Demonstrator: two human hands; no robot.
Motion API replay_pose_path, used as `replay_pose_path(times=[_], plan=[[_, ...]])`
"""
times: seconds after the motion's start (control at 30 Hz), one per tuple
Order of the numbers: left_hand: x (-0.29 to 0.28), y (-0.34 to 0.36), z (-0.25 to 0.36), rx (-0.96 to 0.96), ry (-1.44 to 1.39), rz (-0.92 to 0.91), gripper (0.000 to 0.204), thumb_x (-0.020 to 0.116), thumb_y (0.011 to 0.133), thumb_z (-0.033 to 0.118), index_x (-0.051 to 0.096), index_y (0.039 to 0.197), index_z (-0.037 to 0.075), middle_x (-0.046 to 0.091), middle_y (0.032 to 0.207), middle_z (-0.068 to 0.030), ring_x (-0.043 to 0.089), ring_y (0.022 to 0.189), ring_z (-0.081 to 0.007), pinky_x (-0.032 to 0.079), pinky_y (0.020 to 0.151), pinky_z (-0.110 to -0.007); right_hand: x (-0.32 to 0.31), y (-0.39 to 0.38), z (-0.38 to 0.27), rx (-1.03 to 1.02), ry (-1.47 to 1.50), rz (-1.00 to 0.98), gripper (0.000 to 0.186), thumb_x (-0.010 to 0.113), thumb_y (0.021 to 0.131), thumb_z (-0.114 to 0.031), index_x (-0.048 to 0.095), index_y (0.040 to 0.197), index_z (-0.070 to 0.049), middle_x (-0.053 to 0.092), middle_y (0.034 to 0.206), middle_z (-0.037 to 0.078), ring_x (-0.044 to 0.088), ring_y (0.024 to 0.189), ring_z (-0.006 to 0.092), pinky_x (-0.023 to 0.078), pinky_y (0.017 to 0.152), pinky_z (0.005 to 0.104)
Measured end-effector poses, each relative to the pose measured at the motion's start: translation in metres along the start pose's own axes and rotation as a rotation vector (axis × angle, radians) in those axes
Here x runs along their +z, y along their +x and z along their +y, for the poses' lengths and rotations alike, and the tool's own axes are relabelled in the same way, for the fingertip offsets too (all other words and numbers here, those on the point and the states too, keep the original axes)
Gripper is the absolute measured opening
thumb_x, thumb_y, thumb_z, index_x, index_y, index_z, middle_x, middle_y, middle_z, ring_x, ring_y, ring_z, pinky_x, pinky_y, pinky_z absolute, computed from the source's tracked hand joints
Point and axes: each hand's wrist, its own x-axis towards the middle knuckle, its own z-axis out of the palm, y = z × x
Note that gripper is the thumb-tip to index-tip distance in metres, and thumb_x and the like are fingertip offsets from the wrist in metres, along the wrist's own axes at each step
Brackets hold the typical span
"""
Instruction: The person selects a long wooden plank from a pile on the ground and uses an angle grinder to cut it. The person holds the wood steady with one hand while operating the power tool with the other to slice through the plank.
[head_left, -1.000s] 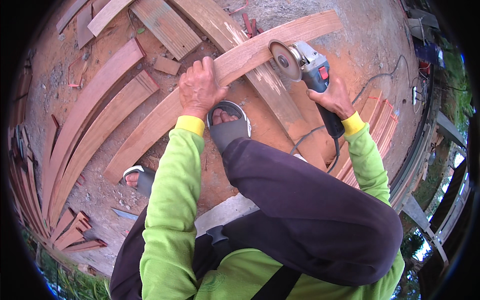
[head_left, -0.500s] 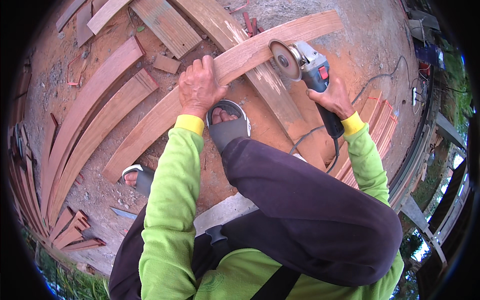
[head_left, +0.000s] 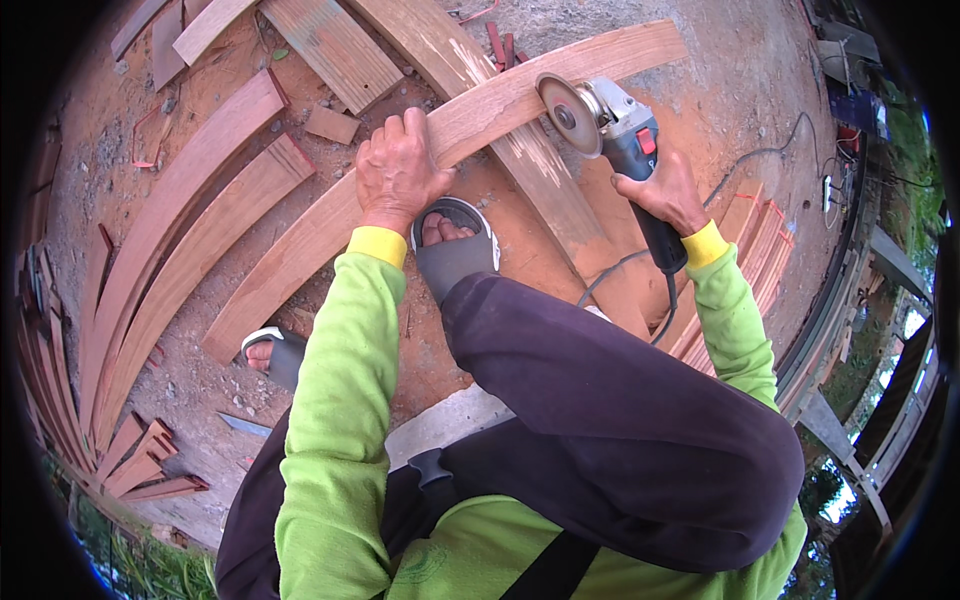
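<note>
A long wooden plank (head_left: 510, 105) runs slantwise in front of me, lying across another board (head_left: 548, 178) with pale scraped patches. Gripping the plank near its middle is my left hand (head_left: 400, 172), fingers curled over the far edge. My right hand (head_left: 664, 192) is wrapped round the body of an angle grinder (head_left: 632, 142). The round disc (head_left: 568, 115) of the grinder is at the plank's near edge; whether it touches the wood I cannot tell. One sandalled foot (head_left: 455, 245) is beside the plank, close to my left hand.
Several planks (head_left: 200, 190) lie on the dirt at the left, and a wide grooved board (head_left: 335, 55) is at the far side. A small wood offcut (head_left: 331, 125) rests near my left hand. Stacked boards (head_left: 745, 260) and the grinder's black cord (head_left: 760, 150) are at the right.
Almost nothing has moved. The view has shifted very slightly, while both hands keep their hold on the plank and the angle grinder.
</note>
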Motion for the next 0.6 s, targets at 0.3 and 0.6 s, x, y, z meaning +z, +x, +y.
replay_pose_path(times=[0.3,0.6], plan=[[0.001,0.0,-0.001,0.004,-0.008,0.001,0.059,0.084,0.056,0.032,0.054,0.1,0.008,0.06,0.088,-0.0122,0.066,0.083,-0.0314,0.054,0.073,-0.042,-0.001,0.001,-0.003,0.003,-0.008,0.002,0.057,0.08,0.064,-0.028,0.06,0.105,0.006,0.067,0.079,0.018,0.067,0.069,0.0266,0.054,0.069,0.0387],[0.0,0.0,-0.001,0.003,-0.005,-0.013,0.062,0.085,0.055,0.033,0.054,0.103,0.007,0.061,0.09,-0.0132,0.067,0.085,-0.0324,0.054,0.073,-0.043,-0.006,0.002,-0.015,0.06,0.003,-0.044,0.06,0.078,0.064,-0.026,0.059,0.111,0.008,0.069,0.091,0.024,0.07,0.083,0.0341,0.055,0.077,0.0406]])
